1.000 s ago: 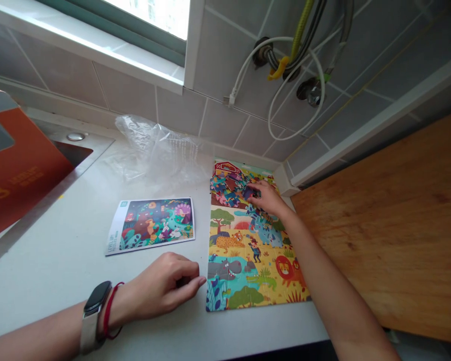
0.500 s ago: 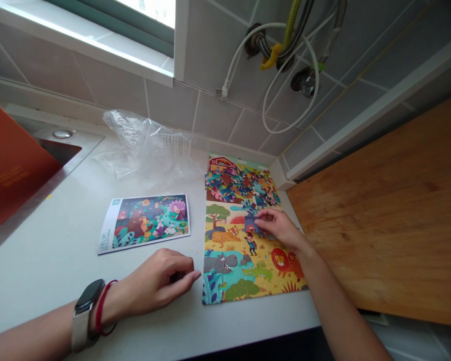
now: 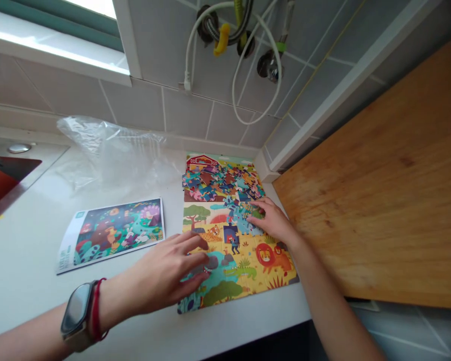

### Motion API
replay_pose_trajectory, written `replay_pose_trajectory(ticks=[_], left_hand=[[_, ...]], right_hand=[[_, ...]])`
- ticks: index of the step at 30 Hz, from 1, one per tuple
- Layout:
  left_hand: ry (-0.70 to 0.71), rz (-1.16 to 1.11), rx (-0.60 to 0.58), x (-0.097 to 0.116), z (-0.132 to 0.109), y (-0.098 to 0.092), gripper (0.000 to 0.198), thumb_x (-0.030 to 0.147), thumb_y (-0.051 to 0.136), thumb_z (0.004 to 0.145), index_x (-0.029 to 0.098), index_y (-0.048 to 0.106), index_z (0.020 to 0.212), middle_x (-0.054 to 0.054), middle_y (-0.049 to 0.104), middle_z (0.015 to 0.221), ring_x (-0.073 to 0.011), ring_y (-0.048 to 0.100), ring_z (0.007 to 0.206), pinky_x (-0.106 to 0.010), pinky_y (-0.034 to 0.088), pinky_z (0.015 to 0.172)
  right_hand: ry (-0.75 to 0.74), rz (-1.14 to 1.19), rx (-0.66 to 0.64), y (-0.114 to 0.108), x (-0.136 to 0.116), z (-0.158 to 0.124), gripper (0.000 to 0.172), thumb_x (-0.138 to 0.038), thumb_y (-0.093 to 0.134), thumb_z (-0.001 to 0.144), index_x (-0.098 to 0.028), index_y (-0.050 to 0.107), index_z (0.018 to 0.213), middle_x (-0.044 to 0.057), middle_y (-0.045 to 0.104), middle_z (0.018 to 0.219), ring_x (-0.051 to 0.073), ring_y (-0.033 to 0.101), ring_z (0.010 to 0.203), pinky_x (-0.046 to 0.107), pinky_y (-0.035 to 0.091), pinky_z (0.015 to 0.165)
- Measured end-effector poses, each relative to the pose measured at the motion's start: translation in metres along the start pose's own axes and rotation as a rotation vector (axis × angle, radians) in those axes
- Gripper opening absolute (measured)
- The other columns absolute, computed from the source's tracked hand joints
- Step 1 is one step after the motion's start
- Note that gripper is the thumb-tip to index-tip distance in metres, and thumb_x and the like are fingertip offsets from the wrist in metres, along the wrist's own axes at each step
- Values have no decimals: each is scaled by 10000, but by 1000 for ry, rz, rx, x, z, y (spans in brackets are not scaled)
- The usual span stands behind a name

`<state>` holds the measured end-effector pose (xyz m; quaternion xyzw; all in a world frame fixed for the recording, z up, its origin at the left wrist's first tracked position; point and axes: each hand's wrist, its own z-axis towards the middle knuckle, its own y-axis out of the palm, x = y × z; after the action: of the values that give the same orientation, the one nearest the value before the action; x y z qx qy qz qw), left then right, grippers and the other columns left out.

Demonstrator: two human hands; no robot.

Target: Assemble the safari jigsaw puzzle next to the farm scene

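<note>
A picture puzzle board with animals lies on the counter, its yellow, green and blue scene facing up. Loose jigsaw pieces are heaped over its far part, near the red barn. Lower down, a dark blue jigsaw piece rests by itself between the leopard and the elephants. My left hand hovers at the board's left edge by the hippo, fingers apart and holding nothing. Thumb and forefinger parted, my right hand is over the elephants at the board's right side, just below the heap; no piece shows in it.
To the left lies a picture card with a forest scene. A crumpled clear plastic bag is behind it. A wooden panel borders the right side. Cables and pipes hang on the tiled wall, and a sink edge shows far left.
The dark blue piece has left my right hand and lies on the board. My right hand has opened. My left hand has moved right over the board's edge and spread its fingers. The view has shifted.
</note>
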<state>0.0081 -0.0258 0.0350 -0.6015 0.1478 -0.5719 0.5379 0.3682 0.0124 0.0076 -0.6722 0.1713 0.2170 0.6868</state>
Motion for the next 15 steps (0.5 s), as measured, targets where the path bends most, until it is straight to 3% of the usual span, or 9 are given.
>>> replay_pose_trajectory(ticks=[3,8,11,15], left_hand=[[28,113,-50,1,24,8,209,327,612,1026,246,700,1197,-121,654,1331,-342,594,1286,-501,503,1077],[28,138,-108,-7,46,18,349,489,626,1017,297,691,1301,-125,470,1612,-436,414,1503,-619,434,1159],[49,102,-128,-18,51,23,418,561,618,1007,315,681,1339,-96,393,1681,-434,300,1571,-622,368,1218],[76,64,-136,-30,51,29,400,525,604,1027,314,672,1360,-84,429,1668,-403,324,1570,-622,311,1257]], right_hand=[[-16,33,-39,2,0,6,504,-320,874,770,-250,761,1256,88,674,1221,206,695,930,378,584,906],[-24,87,-43,5,3,9,429,-305,870,779,-253,784,1196,82,682,1161,214,689,949,367,577,893],[-37,129,-36,6,6,7,442,-302,865,785,-269,767,1215,58,680,1099,200,667,912,345,576,851],[-43,132,-15,6,7,3,443,-300,848,808,-285,755,1240,44,657,1062,191,648,891,334,573,844]])
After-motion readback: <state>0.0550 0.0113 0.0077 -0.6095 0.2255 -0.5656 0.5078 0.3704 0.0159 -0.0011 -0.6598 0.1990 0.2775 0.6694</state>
